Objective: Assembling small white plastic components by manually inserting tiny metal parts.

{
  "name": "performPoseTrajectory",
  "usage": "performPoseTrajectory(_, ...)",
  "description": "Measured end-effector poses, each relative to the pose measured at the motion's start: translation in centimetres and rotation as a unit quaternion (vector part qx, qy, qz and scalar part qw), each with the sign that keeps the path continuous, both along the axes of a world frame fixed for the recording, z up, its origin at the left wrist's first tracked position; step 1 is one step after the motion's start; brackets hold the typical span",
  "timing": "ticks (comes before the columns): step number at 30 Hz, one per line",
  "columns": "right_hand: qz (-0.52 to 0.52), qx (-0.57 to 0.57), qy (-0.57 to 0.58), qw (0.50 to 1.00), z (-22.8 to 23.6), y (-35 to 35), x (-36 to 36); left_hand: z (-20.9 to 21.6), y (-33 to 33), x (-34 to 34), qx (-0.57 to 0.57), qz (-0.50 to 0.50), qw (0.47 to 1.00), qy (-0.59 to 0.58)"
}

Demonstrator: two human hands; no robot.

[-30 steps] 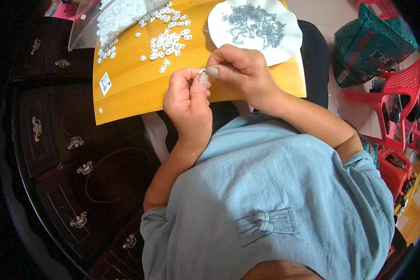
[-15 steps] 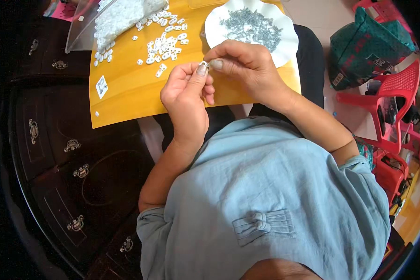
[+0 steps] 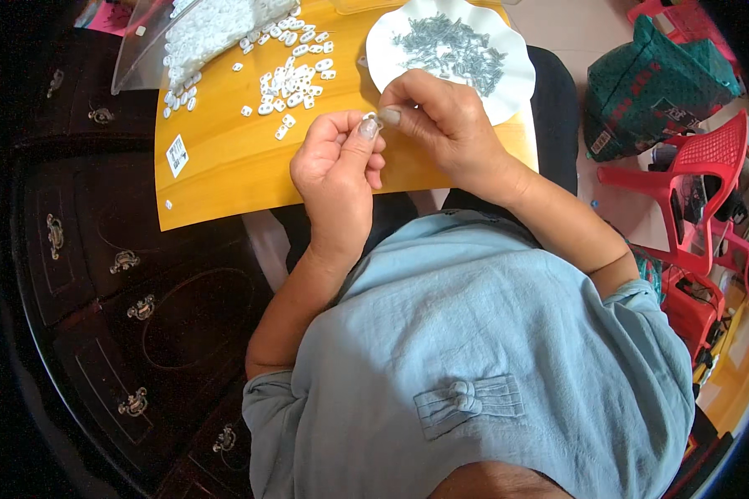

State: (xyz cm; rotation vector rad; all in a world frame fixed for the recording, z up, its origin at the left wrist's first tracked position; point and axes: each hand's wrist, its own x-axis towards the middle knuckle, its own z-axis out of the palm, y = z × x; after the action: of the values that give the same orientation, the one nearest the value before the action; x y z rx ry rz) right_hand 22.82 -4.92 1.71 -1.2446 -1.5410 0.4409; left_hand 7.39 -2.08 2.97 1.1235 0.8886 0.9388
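Left hand (image 3: 338, 170) is pinching a small white piece (image 3: 370, 116) at its fingertips. Right hand (image 3: 451, 121) is pressing thumb and finger together just beside it, contents hidden.

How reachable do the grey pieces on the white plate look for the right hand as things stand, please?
Probably yes: the right hand appears near the white plate, where the grey pieces lie uncovered. It looks busy, though, at the small white piece in the left hand.
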Motion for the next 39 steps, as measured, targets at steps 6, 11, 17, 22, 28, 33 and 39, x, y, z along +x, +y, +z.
performPoseTrajectory(6,0.010,-0.051,0.048,0.998,0.5,-0.2,-1.8,-0.3,-0.3,-0.3,-0.010,0.052,0.998,-0.018)
performPoseTrajectory(11,0.033,-0.085,0.107,0.990,0.5,-0.1,-3.5,-0.7,-0.3,-1.7,0.017,0.070,0.997,-0.034)
performPoseTrajectory(17,-0.002,0.011,-0.027,1.000,1.3,0.5,-3.1,-1.6,0.7,-3.5,-0.038,0.058,0.996,-0.064)
performPoseTrajectory(22,-0.067,0.043,-0.348,0.934,1.8,-1.4,0.3,-2.1,1.5,-4.3,-0.041,0.085,0.993,-0.075)
performPoseTrajectory(28,-0.088,0.096,-0.444,0.887,-0.6,-1.2,1.3,-2.1,1.4,-4.0,-0.042,0.077,0.993,-0.073)
performPoseTrajectory(33,-0.070,0.115,-0.416,0.899,-0.8,-0.4,0.7,-2.1,0.8,-3.8,-0.048,0.060,0.996,-0.055)
performPoseTrajectory(39,-0.027,0.107,-0.371,0.922,-0.5,-0.3,0.3,-2.1,0.4,-3.7,-0.040,0.042,0.997,-0.055)
